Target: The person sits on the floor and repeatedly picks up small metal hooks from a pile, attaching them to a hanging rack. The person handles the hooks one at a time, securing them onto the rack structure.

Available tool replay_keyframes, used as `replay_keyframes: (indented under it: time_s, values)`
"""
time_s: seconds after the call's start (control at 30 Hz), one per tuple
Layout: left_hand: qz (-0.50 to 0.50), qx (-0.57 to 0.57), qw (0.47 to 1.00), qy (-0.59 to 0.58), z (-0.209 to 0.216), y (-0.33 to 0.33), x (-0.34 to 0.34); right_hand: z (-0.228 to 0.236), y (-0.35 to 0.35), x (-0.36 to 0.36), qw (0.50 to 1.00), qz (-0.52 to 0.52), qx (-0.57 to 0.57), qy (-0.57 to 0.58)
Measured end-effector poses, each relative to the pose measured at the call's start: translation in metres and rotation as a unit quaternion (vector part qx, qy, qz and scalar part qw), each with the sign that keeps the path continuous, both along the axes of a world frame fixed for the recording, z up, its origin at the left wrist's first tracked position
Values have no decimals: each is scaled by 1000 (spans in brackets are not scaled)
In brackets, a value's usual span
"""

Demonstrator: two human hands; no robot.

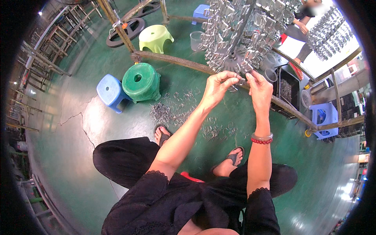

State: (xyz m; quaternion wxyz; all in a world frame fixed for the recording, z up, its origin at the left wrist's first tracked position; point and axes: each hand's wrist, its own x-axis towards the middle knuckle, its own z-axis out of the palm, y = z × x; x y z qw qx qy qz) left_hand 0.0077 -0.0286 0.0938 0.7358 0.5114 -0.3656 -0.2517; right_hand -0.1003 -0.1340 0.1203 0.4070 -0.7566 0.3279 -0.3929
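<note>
In front of me hangs a tall rack densely covered with small bent silvery metal pieces. Both arms reach forward to its bottom end. My left hand is closed in a pinch at a small shiny metal piece just under the rack. Close by on the right, my right hand also pinches, thumb against forefinger, at the rack's lowest pieces; what lies between those fingertips is mostly hidden. Many loose curved metal pieces are scattered on the green floor below my hands.
A wooden frame bar runs behind my hands. Green stools, a blue stool and a yellow-green stool stand left. A dark crate and a blue stool are right. Another person sits beyond, beside a second loaded rack.
</note>
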Motion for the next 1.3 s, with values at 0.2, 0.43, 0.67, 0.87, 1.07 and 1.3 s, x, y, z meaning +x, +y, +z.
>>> replay_keyframes:
  time_s: [0.2, 0.43, 0.67, 0.87, 1.07, 1.3]
  values:
    - [-95, -8, 995, 40, -14, -3, -2, -12, 25, -37, 997, 35, 74, -7]
    - [-120, 46, 983, -130, -1, 41, 7, -29, 62, -36, 999, 26, 19, -2]
    - [-409, 325, 819, -238, -44, 58, 39, -78, 63, -58, 998, -17, 6, -56]
    - [-333, 645, 600, -337, -250, 132, -23, -89, 58, -65, 994, -31, 46, -89]
    - [-280, 672, 634, -262, -285, 165, -94, -91, 46, -74, 996, -65, 5, -60]
    - [-254, 651, 672, -245, -286, 165, -97, -86, 43, -65, 995, -82, 0, -55]
